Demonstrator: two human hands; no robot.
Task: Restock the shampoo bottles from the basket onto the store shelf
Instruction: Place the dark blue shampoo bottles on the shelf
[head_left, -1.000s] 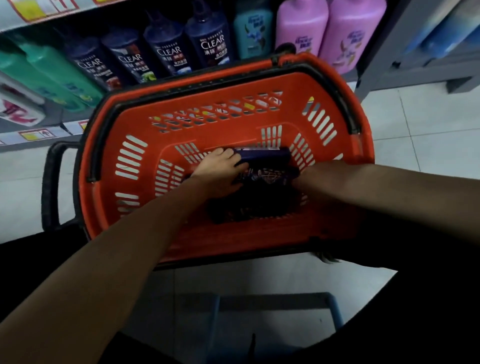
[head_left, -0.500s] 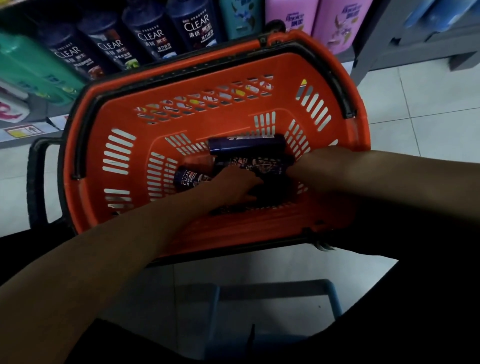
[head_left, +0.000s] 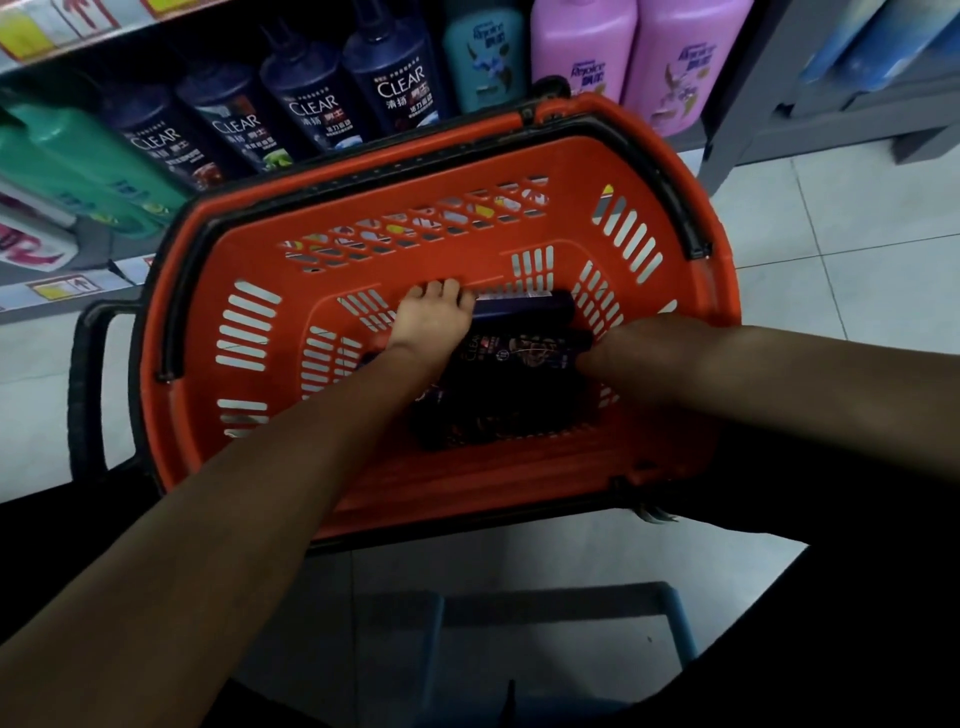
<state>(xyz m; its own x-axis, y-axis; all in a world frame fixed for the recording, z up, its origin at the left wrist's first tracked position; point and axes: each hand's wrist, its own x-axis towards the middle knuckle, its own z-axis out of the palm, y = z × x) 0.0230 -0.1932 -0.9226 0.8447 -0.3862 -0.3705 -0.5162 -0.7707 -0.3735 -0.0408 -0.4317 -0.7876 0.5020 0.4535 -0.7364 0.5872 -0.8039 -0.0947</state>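
An orange basket (head_left: 675, 218) with black handles sits in front of me on the floor. Dark navy CLEAR shampoo bottles lie on their sides at its bottom: a far one (head_left: 524, 306), a labelled one (head_left: 519, 351), and more in shadow below. My left hand (head_left: 431, 325) covers the far bottle's left end, fingers curled over it. My right hand (head_left: 639, 358) is at the right end of the labelled bottle, thumb touching it, its fingers hidden in shadow. Behind the basket, the store shelf holds a row of matching CLEAR bottles (head_left: 395, 88).
On the shelf also stand a teal bottle (head_left: 483, 52), pink bottles (head_left: 582, 52) and green bottles (head_left: 78, 156). A grey shelf upright (head_left: 737, 119) stands at the right. White floor tiles (head_left: 831, 249) lie to the right. A blue stool frame (head_left: 519, 608) is below me.
My left hand moved from the nearer bottles back up to the far bottle's left end. My right hand stayed at the bottles' right end. The view shifted slightly.
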